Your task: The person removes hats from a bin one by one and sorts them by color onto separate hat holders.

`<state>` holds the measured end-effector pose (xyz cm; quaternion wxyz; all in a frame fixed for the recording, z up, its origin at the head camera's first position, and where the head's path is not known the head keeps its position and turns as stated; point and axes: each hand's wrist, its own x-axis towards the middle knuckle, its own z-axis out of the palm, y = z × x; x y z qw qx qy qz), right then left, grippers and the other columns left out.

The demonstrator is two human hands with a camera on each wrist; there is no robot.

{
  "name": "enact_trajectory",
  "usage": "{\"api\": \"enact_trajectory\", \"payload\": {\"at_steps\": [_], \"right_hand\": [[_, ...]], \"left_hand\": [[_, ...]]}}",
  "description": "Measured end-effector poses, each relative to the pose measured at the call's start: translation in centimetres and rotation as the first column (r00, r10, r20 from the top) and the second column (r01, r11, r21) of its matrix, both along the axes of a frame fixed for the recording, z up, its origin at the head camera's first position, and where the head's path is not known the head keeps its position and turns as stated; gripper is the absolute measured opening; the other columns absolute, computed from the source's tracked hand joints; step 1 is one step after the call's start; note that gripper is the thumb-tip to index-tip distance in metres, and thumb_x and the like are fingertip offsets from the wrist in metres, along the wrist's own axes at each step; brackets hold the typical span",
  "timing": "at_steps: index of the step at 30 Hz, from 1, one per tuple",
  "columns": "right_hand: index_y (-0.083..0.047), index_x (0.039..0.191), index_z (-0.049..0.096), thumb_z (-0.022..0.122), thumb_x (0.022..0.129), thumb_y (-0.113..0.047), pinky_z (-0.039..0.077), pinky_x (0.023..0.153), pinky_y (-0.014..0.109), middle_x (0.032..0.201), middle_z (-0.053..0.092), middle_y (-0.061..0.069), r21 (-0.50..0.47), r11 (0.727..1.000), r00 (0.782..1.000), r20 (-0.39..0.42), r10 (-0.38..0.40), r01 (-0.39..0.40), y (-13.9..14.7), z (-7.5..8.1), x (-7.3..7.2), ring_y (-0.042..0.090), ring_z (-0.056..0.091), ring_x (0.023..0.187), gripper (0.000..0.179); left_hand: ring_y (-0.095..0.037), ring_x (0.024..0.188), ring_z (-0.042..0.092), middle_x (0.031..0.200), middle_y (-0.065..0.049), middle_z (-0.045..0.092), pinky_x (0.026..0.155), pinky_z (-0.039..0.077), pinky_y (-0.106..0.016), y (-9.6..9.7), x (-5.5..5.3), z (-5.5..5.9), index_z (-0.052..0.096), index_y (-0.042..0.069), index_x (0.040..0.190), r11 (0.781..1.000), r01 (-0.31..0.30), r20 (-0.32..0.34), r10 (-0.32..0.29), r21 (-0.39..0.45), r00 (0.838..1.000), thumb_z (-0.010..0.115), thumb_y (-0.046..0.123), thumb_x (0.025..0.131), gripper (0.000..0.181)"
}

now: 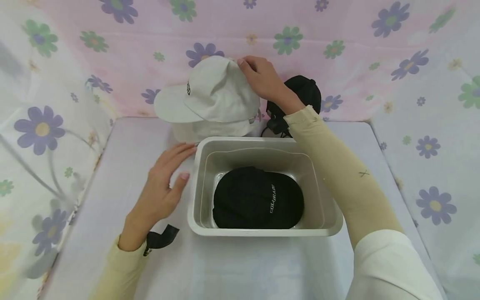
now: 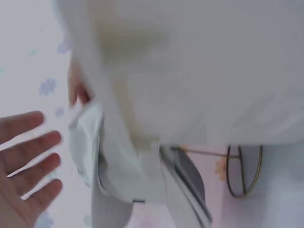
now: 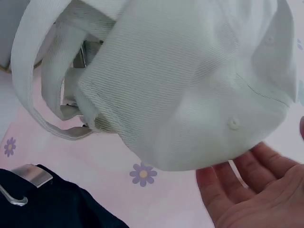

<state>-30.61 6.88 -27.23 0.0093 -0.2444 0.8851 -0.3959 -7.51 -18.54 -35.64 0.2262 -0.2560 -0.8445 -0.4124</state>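
Observation:
My right hand (image 1: 262,79) is at the crown of a white baseball cap (image 1: 221,89), its thumb beside the top edge. In the right wrist view the fingers (image 3: 266,166) reach behind the crown, fairly straight and spread. The white cap sits over another white cap (image 1: 221,128), brim to the left. By the left rim of a beige plastic tub (image 1: 262,233) my left hand (image 1: 159,187) lies with fingers extended, fingertips right at the rim. A black cap (image 1: 243,200) with white lettering lies inside the tub.
Behind my right wrist stands another black cap (image 1: 305,89), with a metal buckle showing in the right wrist view. Flowered cloth (image 1: 255,25) closes off the back and both sides of the white table (image 1: 240,271). A black strap (image 1: 163,236) sticks out at my left wrist.

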Motion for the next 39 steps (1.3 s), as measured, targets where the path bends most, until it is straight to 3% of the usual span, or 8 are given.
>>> {"api": "enact_trajectory", "payload": {"at_steps": [5, 11, 18, 23, 30, 32, 35, 39], "right_hand": [[-0.005, 0.116, 0.063, 0.032, 0.111, -0.045, 0.041, 0.082, 0.027, 0.101, 0.056, 0.006, 0.045, 0.995, 0.990, 0.105, -0.093, 0.088, 0.8, 0.5, 0.2, 0.016, 0.050, 0.090, 0.050], [-0.010, 0.090, 0.053, 0.032, 0.109, -0.050, 0.041, 0.075, 0.026, 0.076, 0.046, 0.000, 0.097, 0.988, 0.953, 0.269, -0.142, 0.120, 1.8, 0.2, 0.4, 0.014, 0.047, 0.075, 0.049], [-0.005, 0.088, 0.055, 0.033, 0.109, -0.048, 0.052, 0.092, 0.032, 0.080, 0.050, 0.007, 0.100, 0.989, 0.906, 0.398, -0.143, 0.112, 1.8, -0.9, 0.6, 0.024, 0.057, 0.089, 0.053], [-0.005, 0.093, 0.055, 0.033, 0.109, -0.050, 0.053, 0.097, 0.034, 0.089, 0.051, 0.009, 0.085, 0.985, 0.873, 0.457, -0.173, 0.150, 1.5, -0.9, 0.7, 0.021, 0.058, 0.089, 0.052], [-0.006, 0.100, 0.057, 0.032, 0.108, -0.054, 0.056, 0.088, 0.029, 0.089, 0.053, 0.006, 0.116, 0.978, 0.855, 0.474, -0.209, 0.174, 1.4, -0.5, 0.9, 0.016, 0.057, 0.082, 0.055], [-0.006, 0.101, 0.057, 0.032, 0.107, -0.055, 0.056, 0.085, 0.026, 0.090, 0.053, 0.006, 0.124, 0.977, 0.850, 0.481, -0.214, 0.176, 1.3, -0.3, 1.0, 0.016, 0.058, 0.082, 0.055], [-0.006, 0.096, 0.055, 0.033, 0.106, -0.057, 0.055, 0.082, 0.024, 0.089, 0.052, 0.005, 0.137, 0.976, 0.845, 0.490, -0.215, 0.168, 1.3, 0.0, 1.1, 0.016, 0.058, 0.082, 0.056], [-0.006, 0.085, 0.052, 0.039, 0.104, -0.059, 0.050, 0.079, 0.024, 0.075, 0.047, 0.002, 0.090, 0.983, 0.839, 0.512, -0.183, 0.159, 1.4, 0.3, 1.0, 0.016, 0.053, 0.075, 0.058]], "left_hand": [[-0.013, 0.127, 0.058, 0.127, -0.021, 0.067, 0.109, 0.041, -0.027, -2.0, -3.0, 0.8, 0.068, -0.003, 0.128, 0.962, -0.083, 0.050, 0.073, 0.260, 0.996, 0.038, 0.035, 0.111, 0.051], [-0.019, 0.130, 0.055, 0.133, -0.020, 0.065, 0.107, 0.041, -0.024, -4.0, -7.0, 0.1, 0.065, -0.004, 0.130, 0.935, -0.241, 0.193, 0.195, 0.258, 0.962, 0.037, 0.028, 0.111, 0.047], [-0.024, 0.136, 0.049, 0.148, -0.015, 0.054, 0.113, 0.040, -0.034, -5.0, -10.5, -0.8, 0.054, -0.001, 0.144, 0.848, -0.445, 0.386, 0.323, 0.288, 0.864, 0.044, 0.026, 0.107, 0.047], [-0.021, 0.128, 0.054, 0.149, -0.022, 0.048, 0.110, 0.045, -0.028, -4.8, -11.4, -0.9, 0.038, -0.003, 0.152, 0.746, -0.436, 0.541, 0.122, 0.503, 0.832, 0.047, 0.015, 0.106, 0.051], [-0.018, 0.104, 0.066, 0.139, -0.019, 0.050, 0.087, 0.058, -0.023, -4.6, -11.7, -0.5, 0.031, -0.006, 0.155, 0.451, -0.425, 0.561, -0.226, 0.785, 0.796, 0.052, 0.006, 0.105, 0.056], [-0.017, 0.095, 0.069, 0.131, -0.015, 0.053, 0.082, 0.060, -0.025, -4.5, -11.7, -0.4, 0.030, -0.005, 0.156, 0.388, -0.427, 0.550, -0.303, 0.817, 0.778, 0.054, 0.006, 0.104, 0.058], [-0.017, 0.083, 0.070, 0.113, -0.011, 0.058, 0.077, 0.061, -0.026, -4.2, -11.7, -0.4, 0.037, -0.003, 0.151, 0.332, -0.444, 0.548, -0.368, 0.832, 0.751, 0.057, 0.005, 0.103, 0.053], [-0.017, 0.076, 0.072, 0.096, -0.010, 0.064, 0.073, 0.062, -0.026, -3.9, -11.8, -0.3, 0.042, -0.002, 0.141, 0.314, -0.456, 0.551, -0.400, 0.833, 0.732, 0.058, 0.005, 0.102, 0.043]]}}
